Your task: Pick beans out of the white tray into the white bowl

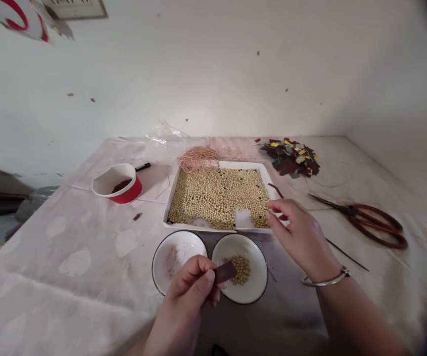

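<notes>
Between thumb and fingers, my left hand (194, 287) pinches a small flat dark-brown strip (225, 272) above two white bowls. The left bowl (157, 267) has reddish crumbs in it; the right bowl (258, 289) holds some pale round beads or beans (240, 269). My right hand (300, 232), with a metal bangle at the wrist, hovers at the right front corner of a white tray (213, 229) full of similar pale beads (216, 193). Its thumb and forefinger are apart. A long thin dark-red stick (347, 254) passes behind that hand, partly hidden.
Scissors (376, 222) with brown handles lie at right. Behind them is a pile of coloured scraps (295, 158). A pinkish thread bundle (198, 159) rests on the tray's back edge. At left stand a red-and-white paper cup (129, 193) and a black marker (143, 167).
</notes>
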Demonstrator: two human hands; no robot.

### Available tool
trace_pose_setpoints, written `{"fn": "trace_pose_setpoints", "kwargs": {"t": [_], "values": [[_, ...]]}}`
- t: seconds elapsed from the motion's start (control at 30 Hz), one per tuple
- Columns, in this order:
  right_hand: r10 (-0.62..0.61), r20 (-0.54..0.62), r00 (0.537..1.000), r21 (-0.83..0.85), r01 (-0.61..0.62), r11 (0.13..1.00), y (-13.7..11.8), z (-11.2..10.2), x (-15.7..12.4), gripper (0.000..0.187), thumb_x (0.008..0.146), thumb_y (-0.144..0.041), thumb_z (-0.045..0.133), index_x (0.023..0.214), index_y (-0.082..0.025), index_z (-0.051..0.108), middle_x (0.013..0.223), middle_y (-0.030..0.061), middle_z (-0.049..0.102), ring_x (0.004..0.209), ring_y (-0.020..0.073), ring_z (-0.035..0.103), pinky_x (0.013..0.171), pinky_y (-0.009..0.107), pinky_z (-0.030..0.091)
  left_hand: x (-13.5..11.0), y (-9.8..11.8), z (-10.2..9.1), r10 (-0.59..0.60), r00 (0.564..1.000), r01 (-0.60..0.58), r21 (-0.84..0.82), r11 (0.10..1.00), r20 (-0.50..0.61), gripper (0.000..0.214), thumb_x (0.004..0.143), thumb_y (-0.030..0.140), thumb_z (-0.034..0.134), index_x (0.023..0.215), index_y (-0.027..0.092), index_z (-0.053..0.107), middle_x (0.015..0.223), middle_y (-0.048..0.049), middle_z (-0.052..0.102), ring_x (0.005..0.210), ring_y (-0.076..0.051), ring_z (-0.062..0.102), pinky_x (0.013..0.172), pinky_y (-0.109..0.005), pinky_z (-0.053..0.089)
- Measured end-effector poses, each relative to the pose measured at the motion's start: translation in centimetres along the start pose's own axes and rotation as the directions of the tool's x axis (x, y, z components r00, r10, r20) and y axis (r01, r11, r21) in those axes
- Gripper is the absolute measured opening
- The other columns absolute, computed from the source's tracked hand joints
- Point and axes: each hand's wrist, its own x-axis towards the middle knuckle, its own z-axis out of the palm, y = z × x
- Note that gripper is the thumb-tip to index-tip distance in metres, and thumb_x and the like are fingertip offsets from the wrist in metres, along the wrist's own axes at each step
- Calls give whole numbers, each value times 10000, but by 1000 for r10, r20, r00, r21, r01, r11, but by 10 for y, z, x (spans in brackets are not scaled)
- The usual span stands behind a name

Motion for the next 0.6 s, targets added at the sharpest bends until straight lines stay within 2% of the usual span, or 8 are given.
{"fn": "trace_pose_setpoints", "kwargs": {"t": [0.2,0.37,0.6], "values": [[-85,144,986,-89,98,991,16,19,-6,271,876,-268,509,1039,-98,642,1085,181,651,1022,317,576,901,504,472,5,-3,-4,5,999,-4,-21,1000,34,238,778,395,666,723,169,615,622,17,584,539,-90,431,537,-225,315],[-123,255,959,-117,157,981,16,24,-12,298,897,-175,427,1080,-86,645,1129,180,655,1072,302,569,951,509,450,4,2,0,-21,1000,21,-1,1000,0,273,758,419,686,708,157,631,618,13,586,542,-88,440,552,-225,320],[-122,311,943,-117,165,979,14,23,-13,285,916,-191,417,1056,-105,650,1088,157,670,1020,284,591,913,497,472,6,0,-2,-48,999,48,-25,999,11,279,735,420,711,707,157,623,625,9,594,546,-90,447,549,-227,317]]}}
